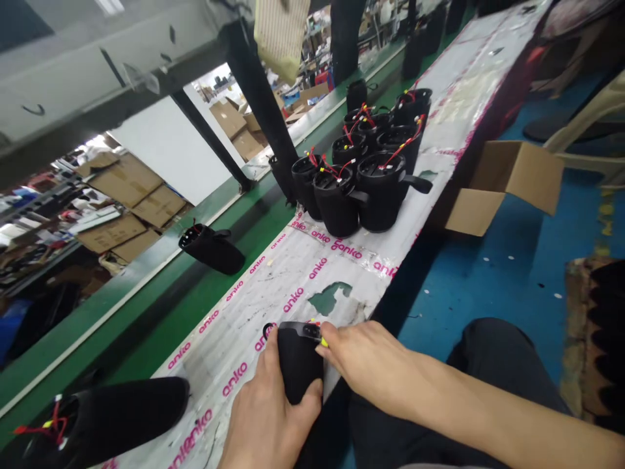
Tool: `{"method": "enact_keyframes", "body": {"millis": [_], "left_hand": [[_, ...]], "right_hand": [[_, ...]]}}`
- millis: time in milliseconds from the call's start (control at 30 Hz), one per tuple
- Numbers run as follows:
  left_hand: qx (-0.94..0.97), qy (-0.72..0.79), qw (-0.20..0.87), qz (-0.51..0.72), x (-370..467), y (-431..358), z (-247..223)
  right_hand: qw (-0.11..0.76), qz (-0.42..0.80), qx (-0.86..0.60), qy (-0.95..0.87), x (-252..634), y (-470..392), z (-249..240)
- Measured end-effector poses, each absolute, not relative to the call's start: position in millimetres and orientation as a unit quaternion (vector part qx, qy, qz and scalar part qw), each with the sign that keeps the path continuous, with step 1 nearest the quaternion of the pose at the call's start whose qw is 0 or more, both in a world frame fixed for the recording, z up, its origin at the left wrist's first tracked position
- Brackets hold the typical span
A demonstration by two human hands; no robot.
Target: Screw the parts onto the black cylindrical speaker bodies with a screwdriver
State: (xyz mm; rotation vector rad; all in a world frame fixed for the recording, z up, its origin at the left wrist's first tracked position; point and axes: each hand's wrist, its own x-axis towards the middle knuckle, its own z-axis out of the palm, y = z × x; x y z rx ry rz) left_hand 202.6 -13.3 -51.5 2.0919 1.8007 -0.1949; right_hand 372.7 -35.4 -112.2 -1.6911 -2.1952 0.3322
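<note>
My left hand (271, 410) is wrapped round a black, fabric-covered cylindrical housing (299, 365) that stands tilted at the edge of the bench. A dark loop sticks out at the left of its rim. At its open top, my right hand (359, 355) has its fingers pinched on a small yellow connector (324, 341); bits of red wire show beside the fingertips. What lies deeper under the right fingers is hidden. Another black housing (131, 417) lies on its side at lower left, with red wires (55, 423) coming out of its open end.
Several black housings (339, 202) with red wires stand grouped farther up the white-covered bench (273, 293). One more housing (212, 249) lies on the green conveyor belt (170, 293). An open cardboard box (488, 189) is at the right. A dark post (263, 98) rises behind the belt.
</note>
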Motion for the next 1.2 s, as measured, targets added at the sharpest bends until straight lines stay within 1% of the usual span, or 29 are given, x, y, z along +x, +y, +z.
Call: {"method": "enact_keyframes", "body": {"millis": [133, 200, 267, 367, 467, 533, 633, 733, 833, 933, 1067, 1200], "left_hand": [[0.729, 0.645, 0.23, 0.007, 190.9, -9.8, -52.8], [0.71, 0.647, 0.277, 0.018, 183.8, -4.8, -54.0], [0.697, 0.639, 0.325, 0.028, 177.7, -0.4, -56.0], [0.673, 0.639, 0.365, 0.079, 172.6, 2.5, -60.5], [0.646, 0.629, 0.383, 0.201, 173.6, 3.4, -62.4], [0.639, 0.608, 0.38, 0.28, 176.2, 5.1, -60.3], [0.628, 0.614, 0.339, 0.338, 180.5, 8.4, -57.1], [0.605, 0.644, 0.274, 0.38, 184.5, 8.7, -61.5], [0.577, 0.656, 0.244, 0.422, 191.1, 3.2, -67.9], [0.559, 0.652, 0.242, 0.451, 200.1, -4.5, -65.8], [0.547, 0.659, 0.256, 0.448, 209.7, -10.4, -56.0], [0.533, 0.682, 0.24, 0.441, 213.2, -12.9, -55.5]], "right_hand": [[0.25, 0.161, -0.577, -0.761, 373.9, -37.1, -112.7], [0.312, 0.182, -0.572, -0.737, 374.9, -36.8, -110.9], [0.348, 0.188, -0.584, -0.709, 375.5, -37.4, -108.7], [0.323, 0.179, -0.599, -0.71, 374.5, -42.1, -107.7], [0.316, 0.161, -0.583, -0.731, 370.4, -48.4, -106.1], [0.327, 0.13, -0.571, -0.742, 366.1, -49.5, -100.5], [0.324, 0.075, -0.558, -0.761, 357.5, -45.4, -84.9], [0.309, 0.018, -0.557, -0.771, 347.9, -40.0, -69.8], [0.293, -0.021, -0.57, -0.768, 340.2, -37.1, -64.3], [0.284, -0.013, -0.572, -0.77, 335.6, -36.0, -66.6], [0.279, 0.001, -0.575, -0.769, 333.5, -35.7, -70.1], [0.301, 0.017, -0.568, -0.766, 333.3, -35.9, -73.0]]}}
